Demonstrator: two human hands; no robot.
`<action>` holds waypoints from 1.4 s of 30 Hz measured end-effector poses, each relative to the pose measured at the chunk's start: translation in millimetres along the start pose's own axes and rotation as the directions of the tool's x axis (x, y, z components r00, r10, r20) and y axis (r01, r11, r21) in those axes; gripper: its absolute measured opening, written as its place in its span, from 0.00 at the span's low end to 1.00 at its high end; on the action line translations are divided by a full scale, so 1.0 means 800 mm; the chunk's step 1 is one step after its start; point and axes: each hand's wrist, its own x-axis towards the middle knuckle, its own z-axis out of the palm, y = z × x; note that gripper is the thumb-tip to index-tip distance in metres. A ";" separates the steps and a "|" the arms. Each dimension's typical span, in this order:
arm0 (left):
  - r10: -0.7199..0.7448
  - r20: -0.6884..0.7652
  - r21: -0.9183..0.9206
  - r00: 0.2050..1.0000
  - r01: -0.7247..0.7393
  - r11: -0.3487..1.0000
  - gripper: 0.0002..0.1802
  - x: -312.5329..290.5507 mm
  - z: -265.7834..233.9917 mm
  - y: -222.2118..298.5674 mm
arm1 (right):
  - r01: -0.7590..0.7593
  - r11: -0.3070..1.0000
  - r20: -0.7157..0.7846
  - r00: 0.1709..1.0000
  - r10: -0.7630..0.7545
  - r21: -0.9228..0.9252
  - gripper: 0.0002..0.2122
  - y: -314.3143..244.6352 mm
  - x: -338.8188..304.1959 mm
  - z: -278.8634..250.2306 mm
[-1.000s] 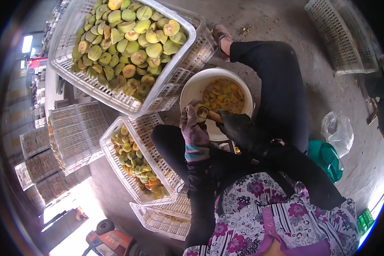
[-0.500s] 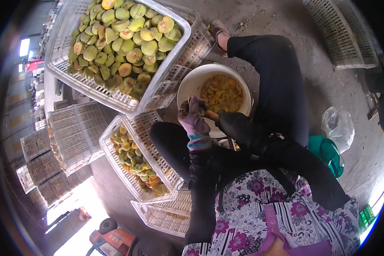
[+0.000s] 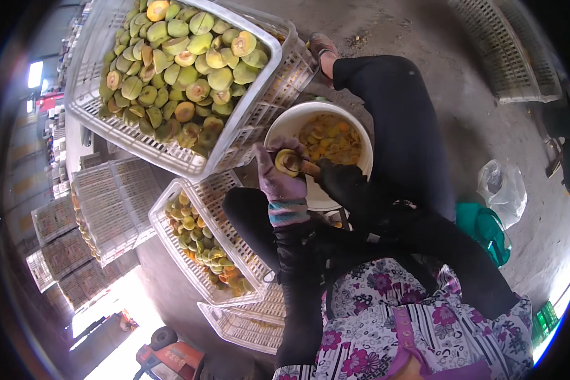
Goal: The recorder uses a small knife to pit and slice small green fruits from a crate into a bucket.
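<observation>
Left hand [image 3: 277,180] cups halved fruit [image 3: 287,162]; right hand [image 3: 335,180] grips tool over white bucket [image 3: 285,126].

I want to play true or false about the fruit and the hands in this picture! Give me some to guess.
1. The left hand wears a purple glove. True.
2. The left hand holds a halved fruit. True.
3. The white bucket is empty. False: it holds orange-yellow fruit pieces.
4. The big white crate at the top is full of green-yellow fruit halves. True.
5. The right hand wears a white glove. False: its glove is dark.
6. The hands work over a table. False: they work above the bucket, over the floor.
</observation>
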 end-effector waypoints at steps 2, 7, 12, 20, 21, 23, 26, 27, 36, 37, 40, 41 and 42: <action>-0.153 -0.059 -0.033 0.986 0.151 0.988 0.23 0.002 -0.025 -0.001 | -0.015 1.000 0.050 0.999 0.016 -0.024 0.10 -0.005 -0.003 0.001; -0.125 -0.227 0.011 0.966 0.131 0.991 0.23 -0.008 -0.027 -0.008 | -0.005 0.996 -0.046 0.999 0.000 -0.088 0.09 -0.005 -0.008 0.003; -0.056 -0.215 0.086 0.975 0.076 0.993 0.23 -0.011 -0.020 -0.009 | -0.041 0.994 0.084 0.995 0.050 -0.104 0.08 -0.015 -0.006 -0.009; -0.009 -0.183 0.097 0.983 0.028 0.995 0.23 -0.015 -0.019 -0.011 | 0.053 0.990 -0.015 0.998 -0.055 -0.131 0.07 -0.003 -0.012 0.005; -0.002 -0.184 0.125 0.983 0.026 0.992 0.24 -0.017 -0.016 -0.011 | 0.063 0.991 -0.003 0.998 -0.064 -0.115 0.07 -0.002 -0.014 0.003; 0.000 -0.183 0.154 0.983 0.029 0.988 0.24 -0.016 -0.013 -0.013 | 0.068 0.993 0.007 0.998 -0.068 -0.098 0.07 0.003 -0.014 0.006; 0.063 -0.243 0.264 0.968 0.004 0.964 0.25 -0.008 -0.008 -0.014 | 0.035 0.998 0.010 0.999 -0.034 -0.061 0.08 0.001 -0.012 0.013; 0.113 -0.224 0.360 0.968 -0.026 0.933 0.26 -0.006 -0.010 -0.016 | -0.049 0.999 0.081 0.995 0.050 -0.010 0.09 -0.001 -0.012 0.010; 0.030 -0.245 0.284 0.969 0.042 0.958 0.21 0.018 -0.031 -0.031 | 0.011 0.999 0.190 0.982 -0.004 -0.038 0.11 -0.002 -0.005 -0.001; -0.061 -0.217 0.137 0.974 0.092 0.986 0.20 0.020 -0.033 -0.028 | 0.039 0.992 0.036 0.999 -0.035 -0.120 0.11 -0.004 -0.007 0.006; -0.090 -0.199 0.036 0.976 0.100 0.994 0.20 0.010 -0.012 -0.013 | 0.024 0.996 0.027 0.999 -0.022 -0.087 0.09 -0.003 -0.001 0.007; -0.086 -0.199 0.036 0.976 0.095 0.995 0.20 0.010 -0.019 -0.012 | 0.028 0.996 0.027 0.999 -0.026 -0.088 0.09 -0.004 -0.001 0.008; -0.131 -0.146 -0.035 0.980 0.128 0.991 0.21 0.007 -0.024 -0.009 | 0.037 0.996 -0.004 0.999 -0.037 -0.084 0.08 -0.004 -0.003 0.011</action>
